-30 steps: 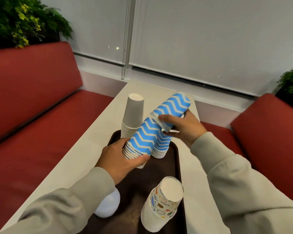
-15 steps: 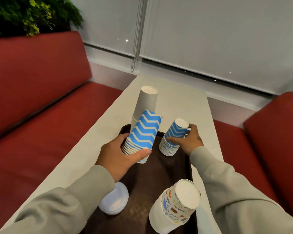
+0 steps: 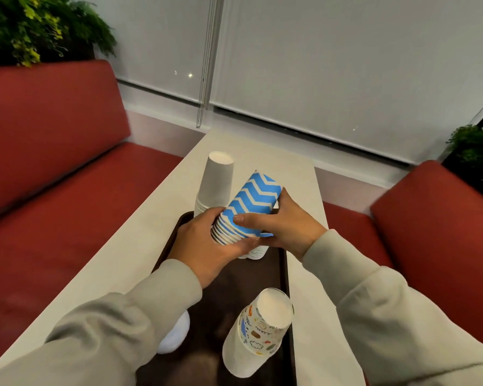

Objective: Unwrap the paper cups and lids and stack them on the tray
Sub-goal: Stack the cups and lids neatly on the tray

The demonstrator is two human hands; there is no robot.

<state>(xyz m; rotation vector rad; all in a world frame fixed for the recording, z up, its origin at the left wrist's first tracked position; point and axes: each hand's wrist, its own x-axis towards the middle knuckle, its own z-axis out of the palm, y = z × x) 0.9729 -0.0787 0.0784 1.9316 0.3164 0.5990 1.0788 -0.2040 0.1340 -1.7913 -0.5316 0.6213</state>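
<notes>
In the head view, the right hand [image 3: 287, 227] has left the small blue stack [image 3: 258, 250] on the tray [image 3: 280, 274] and has come back to the blue striped cups [image 3: 251, 204]. Both hands now grip these cups, tilted, just above that stack; the left hand [image 3: 204, 240] holds the rim end. Probably the two parts will be joined next. Plain cups [image 3: 216, 182] and printed cups [image 3: 258, 327] stand on the tray, with white lids [image 3: 173, 335] at its left edge. The pale counter [image 3: 262, 151] runs between red benches [image 3: 53, 162] toward closed blinds [image 3: 332, 65].
</notes>
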